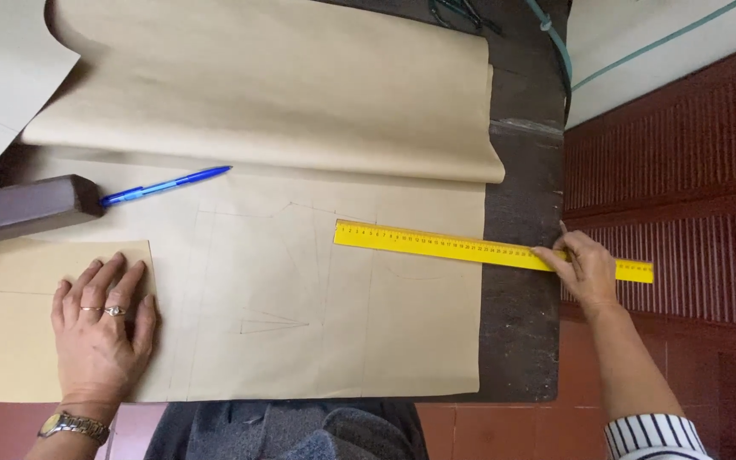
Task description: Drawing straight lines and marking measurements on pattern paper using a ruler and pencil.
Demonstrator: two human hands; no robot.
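Ruler (pixel 470 248) mid-right, right hand (pixel 588 271) pinching its end; left hand (pixel 100 328) flat, fingers spread, on paper (pixel 300 290) lower left.

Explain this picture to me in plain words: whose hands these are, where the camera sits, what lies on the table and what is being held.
There is one picture, taken by a camera worn on a person's head, looking down at their own two bare hands. No machine is involved.

A dark table carries a large sheet of brown paper with faint pencil lines drawn on it; its far part is still rolled up. The left hand, wearing rings and a wristwatch, lies flat on a smaller paper piece at the near left. The right hand grips a yellow ruler near its right end, which sticks out past the table edge. A blue pen lies loose beside a dark block.
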